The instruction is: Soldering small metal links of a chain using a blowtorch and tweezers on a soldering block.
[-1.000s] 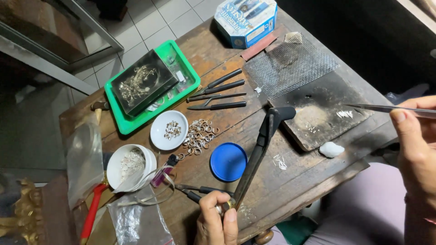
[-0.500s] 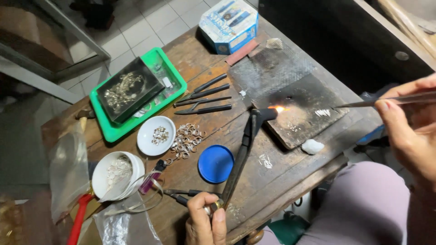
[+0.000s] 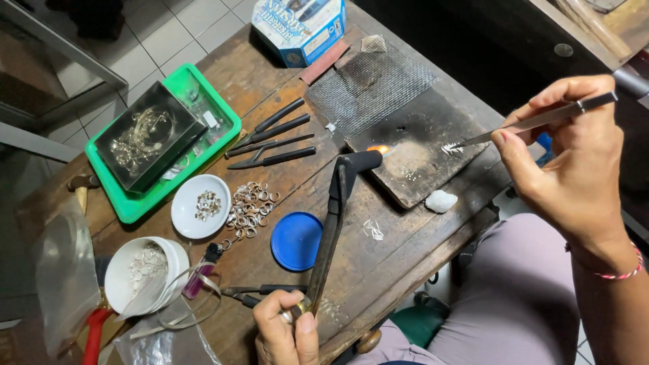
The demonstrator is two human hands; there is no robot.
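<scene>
My left hand (image 3: 285,330) grips the base of a black torch (image 3: 336,213) at the table's near edge. Its nozzle points right, with a small orange flame (image 3: 378,149) at the edge of a dark soldering block (image 3: 419,152). My right hand (image 3: 571,159) holds long metal tweezers (image 3: 534,122). Their tip touches a small silvery piece (image 3: 449,148) lying on the block. A white lump (image 3: 441,201) rests by the block's near corner.
A wire mesh (image 3: 372,84) lies behind the block. Also on the wooden table: black pliers (image 3: 274,142), a blue lid (image 3: 296,240), loose rings (image 3: 250,206), a white dish (image 3: 199,206), a white cup (image 3: 142,274), a green tray (image 3: 165,145) with a black box, a blue carton (image 3: 297,23).
The torch has been lit and now shows a flame at the block. My right hand has brought the tweezers down and leftward, so their tip reaches the silvery piece.
</scene>
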